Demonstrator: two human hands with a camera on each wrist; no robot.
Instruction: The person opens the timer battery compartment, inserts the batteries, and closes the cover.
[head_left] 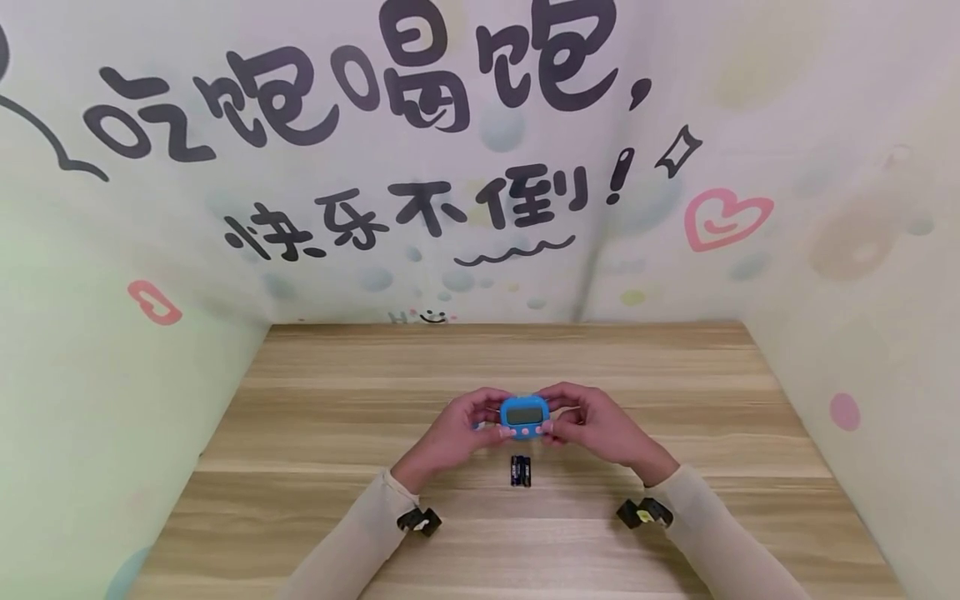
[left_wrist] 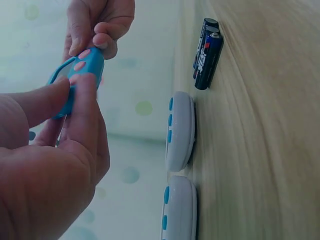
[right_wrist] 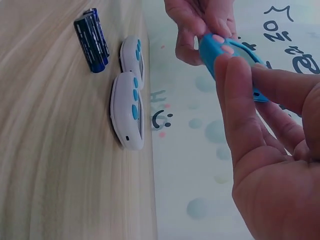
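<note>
Partly, fingers [left_wrist: 84, 110] hide the blue device [left_wrist: 94, 64].

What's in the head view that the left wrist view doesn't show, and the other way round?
Only the head view shows the black lettering on the wall, the pale sleeves and the black gadgets at the wrists.

Only the left wrist view shows the rows of blue buttons on two white devices.

Both show the left hand and right hand holding the blue device, with two batteries on the wooden table.
</note>
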